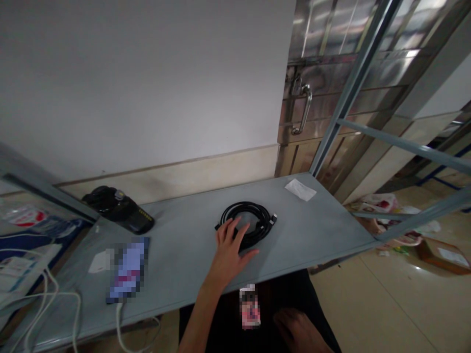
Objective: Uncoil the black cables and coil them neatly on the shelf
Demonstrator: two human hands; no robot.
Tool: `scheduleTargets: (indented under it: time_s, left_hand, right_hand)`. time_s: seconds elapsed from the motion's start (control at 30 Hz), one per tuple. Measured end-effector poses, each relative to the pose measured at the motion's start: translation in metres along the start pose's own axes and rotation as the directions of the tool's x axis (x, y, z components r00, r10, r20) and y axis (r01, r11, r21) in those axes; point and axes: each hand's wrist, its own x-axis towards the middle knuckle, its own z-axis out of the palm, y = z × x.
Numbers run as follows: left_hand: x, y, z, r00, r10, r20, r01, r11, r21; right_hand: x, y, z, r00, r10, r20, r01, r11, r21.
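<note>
Near the middle of the grey metal bench (324,225), a coiled black cable (253,214) lies flat, its loops forming an oval whose long axis runs roughly along the bench, with the plug ends (273,219) poking out on the right side. The left hand (228,250) is the nearer of the two: it lies palm down over the near-left part of the coil, its fingers (232,229) spread across the loops and the thumb splayed toward the right, in a wide, flat touch that does not close around the cable. The right hand (298,333) hangs dim and well apart, below the front edge against dark clothing, and its grip cannot be made out. Toward the left end of the bench sit a black handheld device (117,208) by the back edge and a pixel-blurred phone-like object (128,269) by the front edge, with white cords (47,294) trailing at the corner. A white paper slip (300,189) lies near the back-right corner, beneath a steel door handle (303,109).
</note>
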Motion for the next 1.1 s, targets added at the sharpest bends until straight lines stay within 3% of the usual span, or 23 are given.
scheduleTargets:
  time_s: [0.1,0.23,0.43,0.57,0.7,0.83,0.9,1.0,1.1]
  left_hand:
    - [0.017,-0.013,0.017,0.995,0.025,0.096,-0.024,1.000,-0.012]
    - [0.032,-0.024,0.030,0.991,0.037,0.125,-0.031,0.998,-0.047]
    - [0.044,-0.017,0.035,0.988,0.071,0.137,-0.058,0.994,-0.094]
    - [0.014,-0.010,0.020,0.996,0.032,0.086,-0.023,0.994,-0.104]
    - [-0.047,-0.029,-0.014,0.999,-0.032,-0.001,0.032,0.999,-0.024]
    - [-0.100,-0.061,-0.046,0.979,-0.127,-0.157,0.138,0.988,0.065]
    - [-0.115,-0.068,-0.055,0.950,-0.211,-0.230,0.231,0.971,0.064]
    - [-0.121,-0.064,-0.058,0.916,-0.293,-0.273,0.323,0.944,0.067]
    - [-0.117,-0.052,-0.053,0.914,-0.329,-0.236,0.367,0.919,0.143]
  right_hand:
    - [0.000,0.001,-0.001,0.999,0.045,0.009,-0.045,0.998,0.051]
    - [0.003,0.004,0.000,0.999,0.034,-0.015,-0.032,0.992,0.125]
    - [0.015,-0.007,-0.012,0.997,0.081,-0.001,-0.080,0.980,0.181]
    - [0.017,-0.024,-0.042,0.999,0.052,-0.016,-0.046,0.970,0.240]
    - [0.022,-0.052,-0.094,0.979,-0.023,-0.204,0.077,0.963,0.259]
    - [0.068,-0.081,-0.150,0.860,-0.182,-0.476,0.241,0.968,0.066]
    - [0.107,-0.091,-0.170,0.802,-0.285,-0.525,0.272,0.957,-0.105]
    - [0.169,-0.100,-0.186,0.784,-0.395,-0.479,0.274,0.913,-0.303]
    - [0.211,-0.099,-0.186,0.808,-0.412,-0.421,0.251,0.888,-0.386]
